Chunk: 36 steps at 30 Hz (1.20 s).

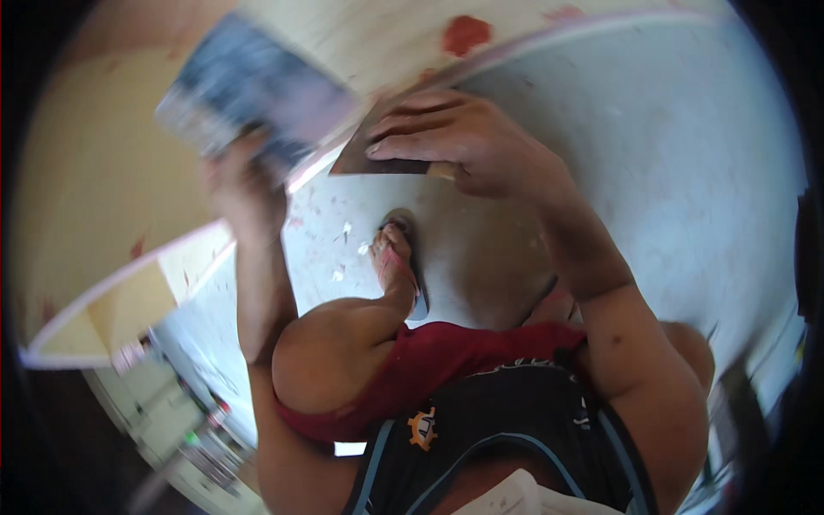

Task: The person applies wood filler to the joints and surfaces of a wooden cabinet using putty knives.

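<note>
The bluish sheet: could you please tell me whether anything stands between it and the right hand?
Yes: the dark blade held by the right hand juts toward the bluish sheet; nothing else visible intervenes.

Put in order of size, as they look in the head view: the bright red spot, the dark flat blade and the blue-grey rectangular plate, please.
1. Blue-grey rectangular plate, blurred, in the left hand
2. Dark flat blade, partly covered by the right hand
3. Bright red spot

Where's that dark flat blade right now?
In the head view, the dark flat blade is near the upper middle, in the right hand's grip, just to the right of the blurry bluish plate that the left hand holds.
</note>
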### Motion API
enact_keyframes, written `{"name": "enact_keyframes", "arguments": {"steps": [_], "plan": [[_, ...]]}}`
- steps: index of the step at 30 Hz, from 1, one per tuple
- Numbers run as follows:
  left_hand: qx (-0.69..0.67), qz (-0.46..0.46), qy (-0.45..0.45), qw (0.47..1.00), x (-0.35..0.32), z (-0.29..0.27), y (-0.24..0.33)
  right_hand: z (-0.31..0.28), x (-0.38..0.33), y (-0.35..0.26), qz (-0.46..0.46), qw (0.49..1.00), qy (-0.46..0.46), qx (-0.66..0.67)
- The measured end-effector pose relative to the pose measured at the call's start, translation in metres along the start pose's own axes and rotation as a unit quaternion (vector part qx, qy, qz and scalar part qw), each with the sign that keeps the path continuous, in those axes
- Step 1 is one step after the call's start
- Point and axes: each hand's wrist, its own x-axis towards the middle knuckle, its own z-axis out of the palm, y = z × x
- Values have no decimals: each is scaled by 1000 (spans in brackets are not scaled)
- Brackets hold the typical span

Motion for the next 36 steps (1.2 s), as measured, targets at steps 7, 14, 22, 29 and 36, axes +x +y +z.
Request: {"name": "enact_keyframes", "arguments": {"steps": [7, 14, 22, 29, 36], "plan": [[-119, -105, -70, 985, 1, -21, -14, 18, -131, 87, 369, 614, 440, 541], [-69, -120, -98, 986, 8, -79, -65, 40, -143, 127, 346, 493, 613, 512], [-123, -221, -51, 966, 24, -136, -108, 60, -107, 161, 444, 489, 652, 372], [-281, -322, -70, 901, 19, -124, -102, 84, -47, 119, 566, 527, 597, 213], [-272, -319, -83, 904, 22, -130, -118, 114, -54, 109, 517, 509, 631, 275]]}}
